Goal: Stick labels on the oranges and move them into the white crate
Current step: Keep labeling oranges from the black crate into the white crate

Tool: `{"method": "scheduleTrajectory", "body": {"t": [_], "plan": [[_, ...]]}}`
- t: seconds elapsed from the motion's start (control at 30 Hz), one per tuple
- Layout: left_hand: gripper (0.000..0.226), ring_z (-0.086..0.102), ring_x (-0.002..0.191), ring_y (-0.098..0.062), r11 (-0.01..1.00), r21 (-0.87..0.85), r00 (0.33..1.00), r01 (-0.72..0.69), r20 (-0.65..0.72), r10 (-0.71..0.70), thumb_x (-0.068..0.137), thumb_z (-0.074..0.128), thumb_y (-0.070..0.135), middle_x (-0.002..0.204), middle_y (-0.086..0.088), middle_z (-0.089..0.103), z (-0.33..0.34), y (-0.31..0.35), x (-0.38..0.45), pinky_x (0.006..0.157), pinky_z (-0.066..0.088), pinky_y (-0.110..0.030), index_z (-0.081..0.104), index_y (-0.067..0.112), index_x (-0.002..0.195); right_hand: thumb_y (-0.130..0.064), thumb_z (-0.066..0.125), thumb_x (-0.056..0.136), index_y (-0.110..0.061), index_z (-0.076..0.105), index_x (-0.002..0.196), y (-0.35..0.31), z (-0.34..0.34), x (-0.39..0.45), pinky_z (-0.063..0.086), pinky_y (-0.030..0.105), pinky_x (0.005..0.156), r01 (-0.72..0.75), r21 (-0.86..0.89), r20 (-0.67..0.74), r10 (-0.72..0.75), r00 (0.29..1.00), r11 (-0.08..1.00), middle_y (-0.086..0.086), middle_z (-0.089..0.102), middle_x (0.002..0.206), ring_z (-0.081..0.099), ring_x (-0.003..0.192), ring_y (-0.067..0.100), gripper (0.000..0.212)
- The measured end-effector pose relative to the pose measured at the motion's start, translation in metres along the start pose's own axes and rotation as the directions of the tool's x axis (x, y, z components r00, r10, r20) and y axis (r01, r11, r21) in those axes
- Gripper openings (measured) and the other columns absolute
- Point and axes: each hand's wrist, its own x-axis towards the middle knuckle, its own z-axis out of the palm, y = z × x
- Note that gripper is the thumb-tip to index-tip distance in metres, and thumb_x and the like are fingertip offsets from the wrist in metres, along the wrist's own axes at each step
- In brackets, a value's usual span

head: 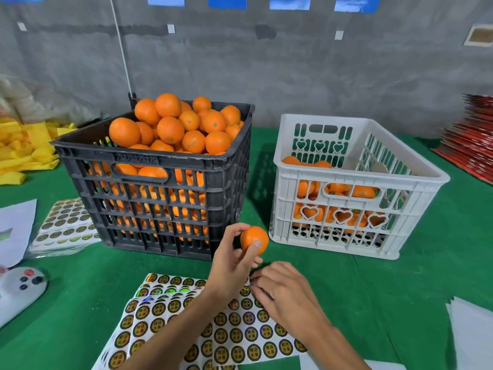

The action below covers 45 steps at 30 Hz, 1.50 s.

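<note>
Left hand (231, 259) gripping an orange (254, 239) above the table's near middle, right hand (284, 292) with fingers curled down on the label sheet (234, 332) (grip on a label unclear), white crate (354, 180) part-filled toward the far right, black crate (149, 188) heaped beside it.

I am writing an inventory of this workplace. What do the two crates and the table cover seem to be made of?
Black crate: apparently moulded plastic, matt; slotted walls and a moulded handle hole. White crate: likely the same plastic, slightly glossy, with heart-shaped cut-outs. Green table cover: probably felt or similar cloth, dull and fuzzy-looking; the weave cannot be seen.
</note>
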Motion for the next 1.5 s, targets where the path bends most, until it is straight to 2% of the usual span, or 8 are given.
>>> {"method": "scheduleTrajectory", "body": {"t": [0.2,0.37,0.57,0.67,0.77,1.17,1.33,1.5], "plan": [[0.033,0.078,0.079,-0.023,0.998,0.065,1.0,0.019,0.013,-0.02,0.1,0.066,0.038,0.116,0.017,0.063,0.001,-0.003,0.001,0.073,0.064,-0.035,0.048,0.038,0.127,-0.031,0.074,0.09,-0.029,0.077,0.087,0.004,-0.002,0.003,0.052,0.023,0.077,0.213,-0.181,0.062,-0.205,0.977,0.96,-0.017,0.067,0.088,0.061,0.077,0.008,0.005],[0.031,0.078,0.074,-0.016,0.984,0.159,0.995,0.081,0.04,-0.088,0.102,0.065,0.034,0.123,0.005,0.059,0.002,-0.004,0.001,0.075,0.064,-0.032,0.046,0.034,0.126,-0.032,0.069,0.091,-0.032,0.076,0.086,0.007,0.002,0.001,0.045,0.024,0.078,0.19,-0.248,0.13,-0.161,0.978,0.95,-0.018,0.064,0.081,0.059,0.075,0.007,0.009],[0.031,0.078,0.072,-0.02,0.982,0.159,0.994,0.105,0.017,-0.109,0.102,0.064,0.029,0.12,0.0,0.059,0.001,-0.002,0.002,0.075,0.064,-0.037,0.047,0.028,0.127,-0.052,0.053,0.096,-0.021,0.077,0.112,0.002,-0.001,-0.004,0.049,0.026,0.084,-0.113,-0.024,0.165,0.115,0.98,0.993,-0.014,0.071,0.107,0.058,0.093,0.009,0.042],[0.03,0.078,0.071,-0.019,0.977,0.187,0.995,0.097,0.005,-0.1,0.102,0.064,0.031,0.12,0.0,0.059,0.002,-0.003,0.002,0.074,0.063,-0.035,0.047,0.029,0.127,-0.065,0.047,0.096,-0.023,0.067,0.131,0.004,0.001,-0.004,0.041,0.026,0.097,-0.208,0.069,0.263,0.183,0.947,0.976,-0.018,0.06,0.127,0.049,0.112,0.006,0.058],[0.032,0.077,0.072,-0.018,0.974,0.209,0.996,0.087,0.007,-0.09,0.102,0.063,0.034,0.122,0.004,0.059,0.002,-0.002,0.001,0.078,0.063,-0.037,0.046,0.029,0.129,-0.069,0.049,0.095,-0.026,0.064,0.136,0.006,0.004,-0.005,0.037,0.026,0.099,-0.254,0.102,0.261,0.22,0.94,0.962,-0.019,0.051,0.127,0.043,0.113,0.005,0.061],[0.033,0.078,0.073,-0.019,0.979,0.183,0.995,0.09,0.014,-0.094,0.101,0.065,0.035,0.119,0.003,0.062,0.002,-0.002,0.002,0.078,0.064,-0.043,0.046,0.03,0.128,-0.056,0.066,0.092,-0.032,0.069,0.106,0.004,0.006,-0.007,0.037,0.023,0.093,-0.371,0.256,0.238,0.314,0.919,0.893,-0.024,0.052,0.106,0.04,0.1,-0.001,0.029],[0.032,0.077,0.073,-0.016,0.975,0.212,0.997,0.068,0.015,-0.072,0.1,0.065,0.041,0.114,0.008,0.064,0.001,-0.008,0.003,0.08,0.064,-0.043,0.046,0.037,0.126,-0.075,0.052,0.087,-0.03,0.067,0.123,0.011,0.006,-0.01,0.034,0.024,0.101,-0.348,0.171,0.235,0.304,0.923,0.922,-0.023,0.052,0.121,0.041,0.109,0.0,0.06],[0.031,0.077,0.073,-0.014,0.971,0.235,0.999,0.045,0.016,-0.05,0.099,0.064,0.042,0.116,0.006,0.063,0.001,-0.011,0.004,0.08,0.064,-0.042,0.044,0.047,0.121,-0.07,0.058,0.087,-0.028,0.072,0.104,0.01,0.006,-0.01,0.033,0.02,0.098,-0.327,0.183,0.223,0.285,0.932,0.927,-0.026,0.056,0.115,0.042,0.106,-0.003,0.047]]}}
